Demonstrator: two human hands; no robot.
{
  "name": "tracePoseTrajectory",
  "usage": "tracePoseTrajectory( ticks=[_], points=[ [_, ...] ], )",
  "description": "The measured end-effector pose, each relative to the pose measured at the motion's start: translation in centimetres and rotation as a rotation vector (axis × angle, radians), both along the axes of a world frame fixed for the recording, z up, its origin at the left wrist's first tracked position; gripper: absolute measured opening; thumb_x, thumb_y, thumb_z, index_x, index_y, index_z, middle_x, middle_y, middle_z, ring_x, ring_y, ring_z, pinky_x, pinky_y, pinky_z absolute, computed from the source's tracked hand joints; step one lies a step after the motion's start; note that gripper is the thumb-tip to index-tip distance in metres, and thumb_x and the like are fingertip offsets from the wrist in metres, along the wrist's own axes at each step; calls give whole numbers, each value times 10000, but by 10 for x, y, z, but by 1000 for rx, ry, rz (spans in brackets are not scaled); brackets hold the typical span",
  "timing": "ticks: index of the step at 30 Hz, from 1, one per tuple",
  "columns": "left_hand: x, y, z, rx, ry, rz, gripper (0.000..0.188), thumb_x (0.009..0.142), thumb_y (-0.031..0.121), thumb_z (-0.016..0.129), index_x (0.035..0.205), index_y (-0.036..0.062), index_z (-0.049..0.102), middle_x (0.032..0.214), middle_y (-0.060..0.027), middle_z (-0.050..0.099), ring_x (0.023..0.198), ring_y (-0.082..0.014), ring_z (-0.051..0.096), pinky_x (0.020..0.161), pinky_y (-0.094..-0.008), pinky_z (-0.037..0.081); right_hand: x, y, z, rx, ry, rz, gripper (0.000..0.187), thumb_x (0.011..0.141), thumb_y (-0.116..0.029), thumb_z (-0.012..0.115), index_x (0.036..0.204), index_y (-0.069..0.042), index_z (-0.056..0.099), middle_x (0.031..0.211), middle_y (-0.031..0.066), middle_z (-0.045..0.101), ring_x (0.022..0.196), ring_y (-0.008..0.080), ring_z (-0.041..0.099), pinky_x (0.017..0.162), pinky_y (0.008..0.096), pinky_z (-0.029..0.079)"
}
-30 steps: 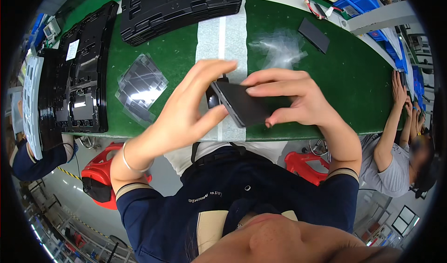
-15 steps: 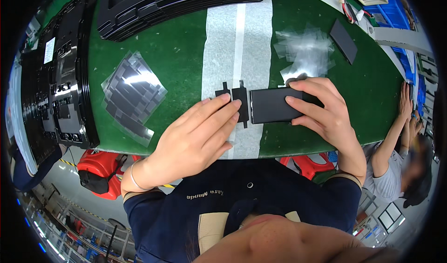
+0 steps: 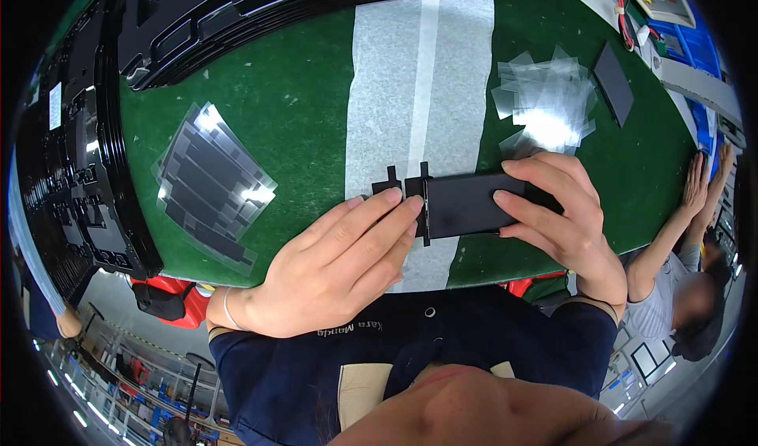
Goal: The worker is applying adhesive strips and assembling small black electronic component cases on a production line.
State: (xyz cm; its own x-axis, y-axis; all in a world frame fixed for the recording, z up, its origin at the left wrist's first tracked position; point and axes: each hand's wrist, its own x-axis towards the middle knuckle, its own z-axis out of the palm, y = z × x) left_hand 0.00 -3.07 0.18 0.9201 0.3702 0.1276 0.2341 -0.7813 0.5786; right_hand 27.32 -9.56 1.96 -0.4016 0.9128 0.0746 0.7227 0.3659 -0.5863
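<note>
I saw the flat black panel lying on the green desk, partly across the pale grey strip that ran up the middle of it. The right hand pinched the panel at its right end, thumb on the near edge and the fingers curled over the far edge, so its grip was pressed onto the panel. The left hand lay flat with its fingers together and stretched out, the fingertips pressing down on the small black tabbed piece at the panel's left end; it held nothing, only pushed down. That tabbed piece touched the panel's left edge, and two short tabs stuck up from it toward the far side of the desk.

To the left, on the green surface, I noted a stack of clear film sheets with dark strips, well apart from the hands. Beyond the right hand lay a loose heap of clear film pieces, and just past that a second dark flat panel on its own. Black moulded trays were stacked along the far edge of the desk and down its left side. At the right edge, another person's hands rested on the desk, apart from mine. A thin bracelet sat on the left wrist.
</note>
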Motion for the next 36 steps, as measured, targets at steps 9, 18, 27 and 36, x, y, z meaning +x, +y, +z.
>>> tracePoseTrajectory(
  ticks=[9, 18, 27, 36],
  points=[
    [1, 0, -3, -11, -27, 2, 289, 733, 153, 621, 972, -10, 613, 1183, -148, 567, 1106, -281, 535, 868, -357, 476, 1, 1, -2, 6, -5, 1, 446, 541, -170, 746, 962, -37, 685, 1081, 139, 590, 917, 281, 556, 740, 346, 499],
    [0, 1, -5, 11, -54, -26, 419, 669, 194, 687, 1007, -43, 617, 1150, -182, 575, 1071, -313, 546, 839, -379, 477, 2, 1, -2, 2, -20, 13, 440, 540, -182, 745, 952, -36, 689, 1085, 139, 587, 924, 279, 551, 742, 343, 502],
    [0, -1, -4, 13, -41, -24, 420, 663, 193, 687, 1010, -33, 622, 1150, -174, 579, 1075, -306, 545, 845, -376, 474, 2, -1, -3, 11, -25, 23, 443, 530, -182, 741, 942, -27, 690, 1077, 146, 591, 921, 282, 551, 740, 345, 504],
    [1, -1, -5, 9, -36, 5, 342, 690, 165, 651, 980, -15, 622, 1154, -152, 584, 1080, -286, 553, 847, -357, 477, 3, 2, -3, 4, -26, 29, 439, 545, -187, 737, 950, -26, 687, 1080, 148, 591, 924, 285, 550, 747, 348, 501]
  ],
)
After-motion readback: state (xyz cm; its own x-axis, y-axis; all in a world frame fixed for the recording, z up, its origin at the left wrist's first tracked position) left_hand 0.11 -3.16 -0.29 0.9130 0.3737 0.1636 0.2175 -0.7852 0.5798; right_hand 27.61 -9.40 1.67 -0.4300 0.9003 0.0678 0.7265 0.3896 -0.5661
